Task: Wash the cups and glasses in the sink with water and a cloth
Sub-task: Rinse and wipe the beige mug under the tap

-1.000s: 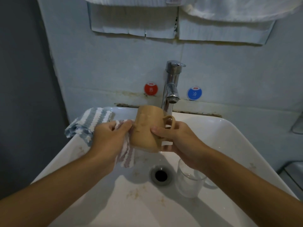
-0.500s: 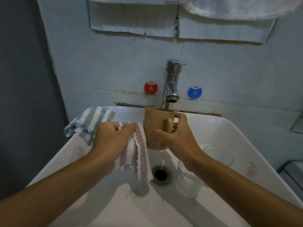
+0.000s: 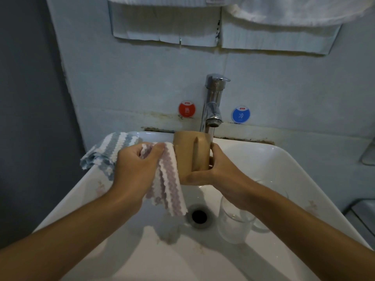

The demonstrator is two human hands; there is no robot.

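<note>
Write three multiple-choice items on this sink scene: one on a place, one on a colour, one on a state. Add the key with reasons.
1. Where does the clear glass stand?
A. in the basin, right of the drain
B. on the rim by the wall
C. under the tap

2. Which colour is the sticker left of the tap?
A. blue
B. red
C. green

3. What does the left hand hold?
A. nothing
B. a glass
C. the striped cloth

Key: 1 A, it sits beside the drain; 2 B, the red sticker is on that side; 3 C, its fingers pinch the striped cloth against the brown cup.
</note>
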